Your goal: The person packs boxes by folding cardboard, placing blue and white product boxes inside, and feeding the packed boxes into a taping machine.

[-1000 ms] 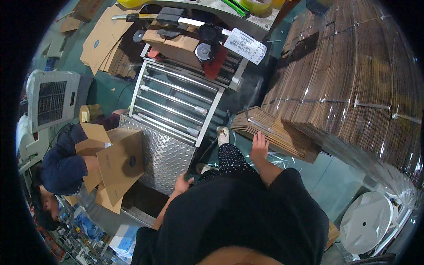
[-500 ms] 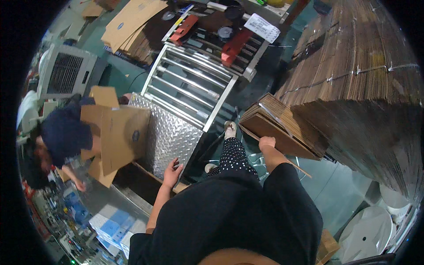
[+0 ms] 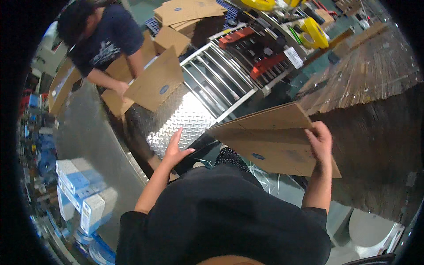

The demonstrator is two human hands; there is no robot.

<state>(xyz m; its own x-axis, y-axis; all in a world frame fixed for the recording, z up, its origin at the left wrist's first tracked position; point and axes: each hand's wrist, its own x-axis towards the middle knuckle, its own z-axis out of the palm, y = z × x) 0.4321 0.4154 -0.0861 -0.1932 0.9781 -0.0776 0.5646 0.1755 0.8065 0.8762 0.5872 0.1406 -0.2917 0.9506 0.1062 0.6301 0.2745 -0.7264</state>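
Note:
My right hand [image 3: 320,139] grips the edge of a flat, folded cardboard box [image 3: 274,143], which slants across in front of me on the right. Its brown face carries a small dark oval mark. My left hand [image 3: 176,152] hangs in the air, thumb and fingers apart, with nothing in it. Beyond that hand lies a shiny diamond-plate metal surface [image 3: 190,112]. A co-worker [image 3: 110,39] at the upper left has both hands at an open cardboard box [image 3: 157,84] standing by the plate.
A roller conveyor [image 3: 216,79] leads to a taping machine with red parts [image 3: 265,66]. Tall bundled cardboard stacks [image 3: 375,132] stand at right. Blue-and-white packages [image 3: 84,190] sit by a grey table [image 3: 88,132] at left. Yellow tape rolls [image 3: 314,33] lie far off.
The flat box in my right hand has come up and away from the stack on the right. My left hand remains open. The view has shifted, and the co-worker now leans over the open box.

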